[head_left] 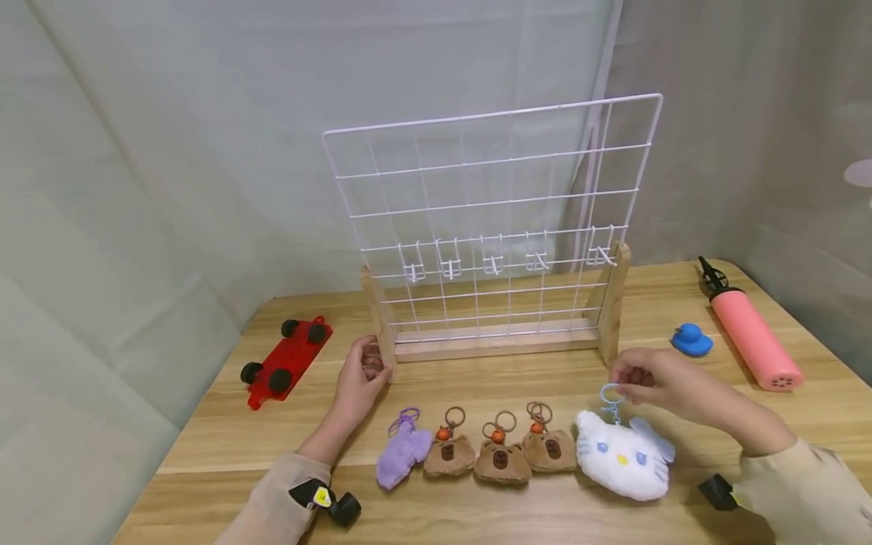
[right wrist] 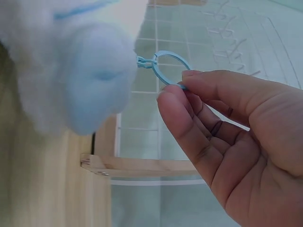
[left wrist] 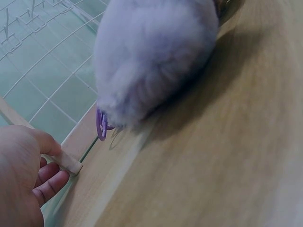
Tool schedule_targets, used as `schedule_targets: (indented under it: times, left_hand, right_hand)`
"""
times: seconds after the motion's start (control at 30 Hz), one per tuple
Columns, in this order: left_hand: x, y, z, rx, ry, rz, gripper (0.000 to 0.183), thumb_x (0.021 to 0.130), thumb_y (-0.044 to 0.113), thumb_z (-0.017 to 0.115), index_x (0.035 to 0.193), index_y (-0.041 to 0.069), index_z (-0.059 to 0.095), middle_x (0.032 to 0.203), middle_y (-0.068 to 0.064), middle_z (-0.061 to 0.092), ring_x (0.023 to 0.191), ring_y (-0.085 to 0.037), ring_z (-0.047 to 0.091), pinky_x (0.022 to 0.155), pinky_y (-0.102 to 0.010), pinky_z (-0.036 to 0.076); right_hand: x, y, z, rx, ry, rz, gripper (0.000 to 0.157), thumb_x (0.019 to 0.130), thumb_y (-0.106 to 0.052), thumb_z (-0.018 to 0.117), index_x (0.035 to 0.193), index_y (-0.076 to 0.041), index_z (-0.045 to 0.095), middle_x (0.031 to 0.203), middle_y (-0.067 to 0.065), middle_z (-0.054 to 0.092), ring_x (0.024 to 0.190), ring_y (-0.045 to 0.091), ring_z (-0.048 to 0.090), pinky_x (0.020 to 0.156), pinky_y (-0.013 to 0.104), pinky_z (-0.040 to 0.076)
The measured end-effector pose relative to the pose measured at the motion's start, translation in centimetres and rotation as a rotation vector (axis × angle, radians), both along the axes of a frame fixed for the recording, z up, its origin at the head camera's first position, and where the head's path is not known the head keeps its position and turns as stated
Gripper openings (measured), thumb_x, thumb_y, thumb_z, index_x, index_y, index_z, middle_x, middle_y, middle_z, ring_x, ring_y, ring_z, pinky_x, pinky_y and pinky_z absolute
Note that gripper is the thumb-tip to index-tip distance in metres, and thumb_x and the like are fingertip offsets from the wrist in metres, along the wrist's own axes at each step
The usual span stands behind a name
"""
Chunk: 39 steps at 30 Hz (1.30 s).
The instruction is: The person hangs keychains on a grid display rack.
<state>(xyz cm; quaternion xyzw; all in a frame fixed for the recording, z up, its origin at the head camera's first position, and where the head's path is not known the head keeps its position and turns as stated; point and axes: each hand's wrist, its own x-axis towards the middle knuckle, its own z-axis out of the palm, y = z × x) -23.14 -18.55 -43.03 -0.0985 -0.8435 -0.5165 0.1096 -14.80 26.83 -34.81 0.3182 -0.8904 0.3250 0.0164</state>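
Observation:
My right hand (head_left: 671, 382) pinches the light-blue ring (right wrist: 166, 71) of a white plush cat keychain (head_left: 623, 458) between thumb and index finger. The plush, with its blue ear (right wrist: 99, 78), is at the right end of a row at the table's front. My left hand (head_left: 359, 375) grips the left wooden foot (left wrist: 71, 164) of a white wire grid rack (head_left: 490, 182); its thumb and fingers are on either side of the wood. Beside the cat lie three brown capybara keychains (head_left: 502, 460) and a purple plush keychain (head_left: 402, 454), whose furry body fills the top of the left wrist view.
Several white hooks (head_left: 493, 263) hang along the grid's middle. Left of the rack lies a red toy car (head_left: 289, 359), wheels up. A blue toy duck (head_left: 691, 341) and a pink hand pump (head_left: 752, 337) are at the right. Pale curtains (head_left: 204, 151) stand behind the table.

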Motion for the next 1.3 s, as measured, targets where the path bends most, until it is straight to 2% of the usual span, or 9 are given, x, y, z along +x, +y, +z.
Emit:
schedule_targets:
  times: [0.17, 0.3, 0.4, 0.57, 0.77, 1.0, 1.3]
  left_hand:
    - [-0.1, 0.1, -0.1, 0.006, -0.015, -0.001, 0.057, 0.083, -0.013, 0.063, 0.133, -0.009, 0.037, 0.117, -0.03, 0.054, 0.094, -0.03, 0.057, 0.069, -0.015, 0.049]
    - [0.0, 0.2, -0.2, 0.002, 0.008, -0.003, 0.056, 0.082, -0.013, 0.063, 0.132, -0.007, 0.038, 0.115, -0.028, 0.055, 0.091, -0.025, 0.057, 0.069, -0.014, 0.049]
    - [0.1, 0.2, -0.2, 0.007, 0.037, -0.008, 0.055, 0.082, -0.011, 0.064, 0.131, -0.006, 0.04, 0.113, -0.027, 0.056, 0.088, -0.021, 0.057, 0.068, -0.014, 0.049]
    - [0.2, 0.2, -0.2, 0.008, 0.058, -0.01, 0.055, 0.081, -0.012, 0.065, 0.13, -0.006, 0.041, 0.112, -0.027, 0.057, 0.088, -0.022, 0.058, 0.067, -0.014, 0.049]
    - [0.3, 0.1, 0.0, 0.006, 0.027, 0.005, 0.057, 0.081, -0.01, 0.066, 0.132, -0.004, 0.04, 0.114, -0.025, 0.057, 0.091, -0.024, 0.057, 0.069, -0.013, 0.049]
    - [0.4, 0.1, 0.2, -0.004, 0.024, 0.003, 0.057, 0.082, -0.01, 0.065, 0.133, -0.003, 0.039, 0.115, -0.025, 0.057, 0.094, -0.028, 0.058, 0.07, -0.014, 0.05]
    - [0.4, 0.1, 0.3, -0.007, 0.028, 0.004, 0.057, 0.083, -0.01, 0.065, 0.133, -0.003, 0.039, 0.116, -0.025, 0.056, 0.095, -0.031, 0.058, 0.071, -0.013, 0.049]
  right_hand:
    - [0.2, 0.3, 0.4, -0.019, 0.055, 0.009, 0.009, 0.087, -0.004, 0.067, 0.091, -0.01, 0.063, 0.078, -0.005, 0.064, 0.067, -0.002, 0.058, 0.055, 0.02, 0.051]
    - [0.3, 0.6, 0.9, -0.014, 0.091, -0.004, 0.006, 0.088, -0.007, 0.067, 0.091, -0.011, 0.063, 0.077, -0.009, 0.063, 0.065, -0.004, 0.055, 0.054, 0.019, 0.049]
    - [0.5, 0.7, 1.3, -0.012, 0.085, -0.015, 0.006, 0.088, -0.006, 0.066, 0.091, -0.011, 0.063, 0.078, -0.01, 0.062, 0.066, -0.003, 0.055, 0.054, 0.02, 0.049]
    - [0.6, 0.5, 1.9, -0.033, 0.098, -0.013, 0.018, 0.086, 0.0, 0.066, 0.09, -0.017, 0.061, 0.077, -0.009, 0.063, 0.067, -0.001, 0.058, 0.055, 0.02, 0.051]
    - [0.2, 0.3, 3.0, -0.004, 0.164, -0.043, 0.023, 0.083, 0.001, 0.068, 0.088, -0.02, 0.061, 0.076, -0.012, 0.062, 0.067, -0.004, 0.056, 0.057, 0.018, 0.05]
    - [-0.7, 0.3, 3.9, 0.019, 0.265, -0.052, 0.022, 0.08, 0.003, 0.071, 0.089, -0.016, 0.064, 0.077, -0.017, 0.061, 0.067, -0.006, 0.054, 0.056, 0.015, 0.048]
    - [-1.0, 0.2, 5.7, 0.07, 0.313, -0.129, 0.026, 0.077, 0.004, 0.073, 0.088, -0.018, 0.064, 0.077, -0.017, 0.06, 0.069, -0.008, 0.053, 0.059, 0.013, 0.047]
